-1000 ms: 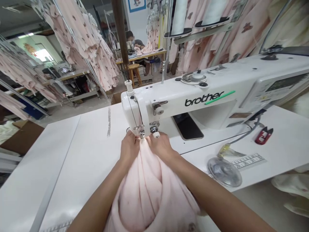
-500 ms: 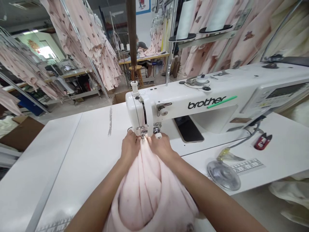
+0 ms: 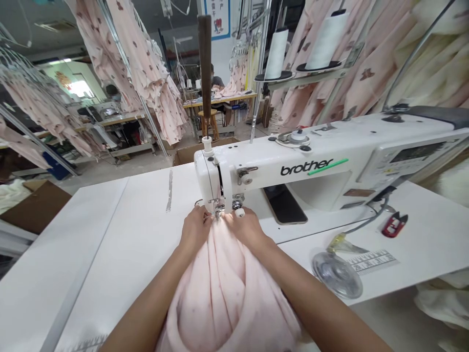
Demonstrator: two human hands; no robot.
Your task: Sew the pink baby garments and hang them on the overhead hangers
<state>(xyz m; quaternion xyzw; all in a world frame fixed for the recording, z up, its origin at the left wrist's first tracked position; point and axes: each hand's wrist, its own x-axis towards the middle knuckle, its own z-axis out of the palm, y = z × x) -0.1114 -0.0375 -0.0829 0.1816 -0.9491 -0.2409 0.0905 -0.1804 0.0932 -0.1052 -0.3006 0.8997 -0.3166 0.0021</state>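
Observation:
A white sewing machine (image 3: 252, 156) stands on the white table, its needle area lit. Pale pink fabric (image 3: 223, 278) with faint spots runs from under the presser foot (image 3: 219, 213) down toward me in gathered folds. Left of the foot, my left hand (image 3: 196, 226) has its fingers closed at the fabric's edge. My right hand (image 3: 246, 227) grips the fabric on the other side, under the machine head; its fingertips are partly hidden by the tension knob. Both hands are close to the needle.
Under the machine arm lies a dark phone (image 3: 286, 203). To the right are red thread snips (image 3: 394, 224), a clear round dish (image 3: 337, 275) and a ruler (image 3: 377, 261). Thread cones (image 3: 276, 54) stand behind. Pink garments (image 3: 154, 73) hang beyond; people sit at far tables.
The view has tilted up slightly, so the machine and table appear a little lower. Both hands remain on the fabric by the needle, the left hand's fingers slightly shifted.

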